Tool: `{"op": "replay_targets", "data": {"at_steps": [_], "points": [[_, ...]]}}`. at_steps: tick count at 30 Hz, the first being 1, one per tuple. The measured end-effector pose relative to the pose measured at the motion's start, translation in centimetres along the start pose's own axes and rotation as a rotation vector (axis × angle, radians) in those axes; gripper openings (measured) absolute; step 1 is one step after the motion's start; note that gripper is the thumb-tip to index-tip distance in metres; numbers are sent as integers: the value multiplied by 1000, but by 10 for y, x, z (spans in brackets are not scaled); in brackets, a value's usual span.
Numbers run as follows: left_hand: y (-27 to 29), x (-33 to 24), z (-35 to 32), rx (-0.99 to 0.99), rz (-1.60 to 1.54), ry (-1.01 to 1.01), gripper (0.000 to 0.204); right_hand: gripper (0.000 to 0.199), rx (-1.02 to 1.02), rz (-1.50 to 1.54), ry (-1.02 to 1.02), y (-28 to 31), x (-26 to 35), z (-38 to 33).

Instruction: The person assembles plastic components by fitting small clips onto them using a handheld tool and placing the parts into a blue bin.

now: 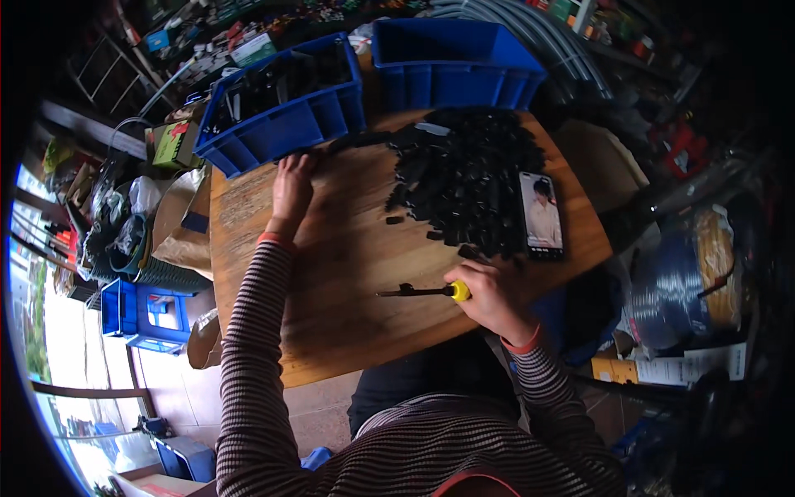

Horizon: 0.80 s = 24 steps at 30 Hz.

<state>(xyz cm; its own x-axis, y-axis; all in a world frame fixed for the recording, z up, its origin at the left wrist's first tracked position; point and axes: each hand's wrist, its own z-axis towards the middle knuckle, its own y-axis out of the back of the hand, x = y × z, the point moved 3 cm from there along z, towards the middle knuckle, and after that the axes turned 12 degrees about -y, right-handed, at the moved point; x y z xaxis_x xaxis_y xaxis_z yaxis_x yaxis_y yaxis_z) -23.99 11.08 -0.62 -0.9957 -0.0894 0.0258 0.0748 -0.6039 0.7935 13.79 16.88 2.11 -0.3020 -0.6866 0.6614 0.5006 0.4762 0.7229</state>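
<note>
Across the table, my left hand (294, 186) reaches to the foot of a blue bin (286, 132) holding dark pieces. Its fingers point forward and look slightly apart; the fingertips are at the bin's lower edge, and I make out nothing held in them. My right hand (490, 300), closed, grips the yellow handle of a screwdriver-like tool (426, 291). The dark shaft points left over the bare wood, with a small black bump near its thin tip. Beyond this hand spreads a heap of small black plastic-looking pieces (464, 182), too dark to name more exactly.
A phone (541, 215) with a lit screen lies on the wooden table (348, 331) at the heap's right edge. Behind stands a second blue bin (455, 79). Grey hose coils (571, 50) are at the back right, wrapped coils (687, 273) at right, and brown bags (182, 219) at left.
</note>
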Motion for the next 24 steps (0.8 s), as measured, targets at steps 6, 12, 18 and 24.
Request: {"op": "replay_targets", "data": {"at_steps": [6,12,18,24], "points": [[14,-28,-11,19,-58,36,41,24,-27,-47,-19,4,5,1],[44,-76,-20,-39,-142,-171,28,21,-69,27,-21,5,16,-2],[69,-212,-56,214,-244,-611,31,20,-162,20,-5,5,8,7],[93,-239,-52,228,-348,-530,35,23,-178,91,36,12,16,28]]}}
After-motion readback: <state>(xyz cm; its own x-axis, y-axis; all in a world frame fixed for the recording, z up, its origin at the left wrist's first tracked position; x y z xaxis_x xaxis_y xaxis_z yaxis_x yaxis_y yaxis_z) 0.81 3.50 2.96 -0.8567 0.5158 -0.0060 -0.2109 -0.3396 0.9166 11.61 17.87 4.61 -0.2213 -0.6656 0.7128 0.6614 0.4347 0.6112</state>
